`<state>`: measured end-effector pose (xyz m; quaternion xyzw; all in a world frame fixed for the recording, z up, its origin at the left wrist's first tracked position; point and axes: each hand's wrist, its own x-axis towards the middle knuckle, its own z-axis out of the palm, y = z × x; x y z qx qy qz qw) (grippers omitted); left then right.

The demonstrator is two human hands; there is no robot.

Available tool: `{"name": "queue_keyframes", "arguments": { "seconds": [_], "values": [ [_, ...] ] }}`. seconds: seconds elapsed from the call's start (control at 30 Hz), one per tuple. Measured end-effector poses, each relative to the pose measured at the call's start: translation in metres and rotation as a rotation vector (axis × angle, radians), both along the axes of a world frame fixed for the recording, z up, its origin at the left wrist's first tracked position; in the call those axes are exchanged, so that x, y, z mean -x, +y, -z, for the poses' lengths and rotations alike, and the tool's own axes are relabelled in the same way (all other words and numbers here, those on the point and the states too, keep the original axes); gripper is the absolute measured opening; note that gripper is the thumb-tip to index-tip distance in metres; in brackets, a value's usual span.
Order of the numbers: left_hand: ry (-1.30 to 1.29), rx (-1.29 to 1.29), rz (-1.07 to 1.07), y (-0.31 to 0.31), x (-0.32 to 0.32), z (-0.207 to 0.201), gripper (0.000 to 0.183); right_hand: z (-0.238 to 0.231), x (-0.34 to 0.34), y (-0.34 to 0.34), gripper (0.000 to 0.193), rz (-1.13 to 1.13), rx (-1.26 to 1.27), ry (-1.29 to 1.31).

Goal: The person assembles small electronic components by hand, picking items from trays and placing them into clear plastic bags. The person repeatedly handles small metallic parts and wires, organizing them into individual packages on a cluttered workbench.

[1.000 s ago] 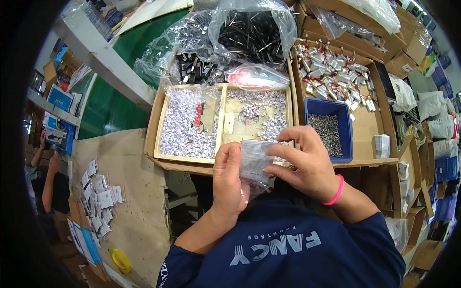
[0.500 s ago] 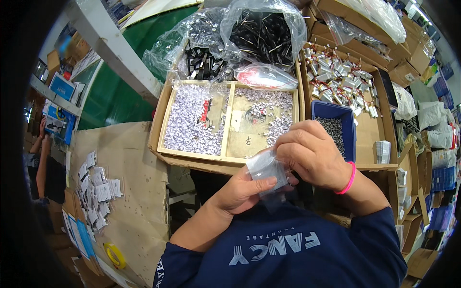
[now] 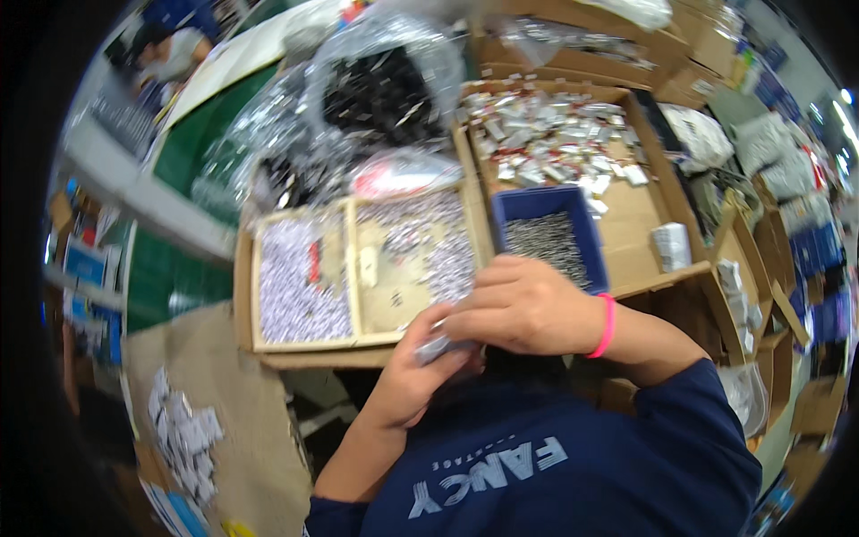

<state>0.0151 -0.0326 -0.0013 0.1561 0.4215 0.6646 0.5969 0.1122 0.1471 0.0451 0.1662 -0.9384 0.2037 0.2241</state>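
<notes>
In front of my chest, both hands meet at a small translucent plastic bag point(image 3: 436, 348), which looks bunched or folded. My left hand point(image 3: 408, 374) pinches it between thumb and fingers. Above and beside it, my right hand point(image 3: 528, 306) has its fingers curled over the bag's edge, a pink band round that wrist. The bag's contents are hidden by my fingers and blur. Just beyond the hands lies a divided wooden tray point(image 3: 358, 341) with many tiny white parts. A blue bin point(image 3: 539, 199) of small metal screws stands beside my right hand.
A cardboard tray point(image 3: 658, 201) at the right holds silver battery-like pouches with red wires. Behind the wooden tray is a clear bag point(image 3: 380, 94) of black parts. Filled small packets point(image 3: 185, 438) lie on the cardboard at left. A metal post point(image 3: 152, 192) rises at left; a person point(image 3: 174, 58) is far left.
The bag, spread flat and hanging before, is now bunched between my hands. The whole view has shifted and blurred, with the trays sitting further left. Both hands stay together.
</notes>
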Motion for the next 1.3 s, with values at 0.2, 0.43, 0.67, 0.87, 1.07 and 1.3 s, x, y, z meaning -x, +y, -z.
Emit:
{"name": "queue_keyframes", "arguments": {
  "seconds": [0.2,0.43,0.67,0.87,1.07,1.3],
  "values": [
    [0.051,-0.056,0.089,0.013,-0.005,-0.004,0.043,0.002,-0.011,0.009,0.014,-0.032,0.181,0.051],
    [0.043,0.018,0.126,0.027,-0.015,-0.011,0.048,0.002,-0.034,0.016,0.01,0.034,0.299,-0.215],
    [0.04,-0.068,0.202,0.034,-0.024,-0.012,0.067,-0.003,-0.044,0.022,0.011,0.004,0.388,-0.037],
    [0.027,-0.062,0.275,0.033,-0.025,-0.005,0.074,0.003,-0.059,0.04,0.014,0.037,0.49,-0.201],
    [0.013,-0.05,0.195,0.025,-0.02,-0.001,0.069,0.018,-0.073,0.145,0.023,0.89,0.263,-0.298],
    [-0.041,-0.052,0.179,0.029,-0.021,0.0,0.065,0.047,-0.055,0.162,0.036,1.044,0.027,-0.45]
  ]
}}
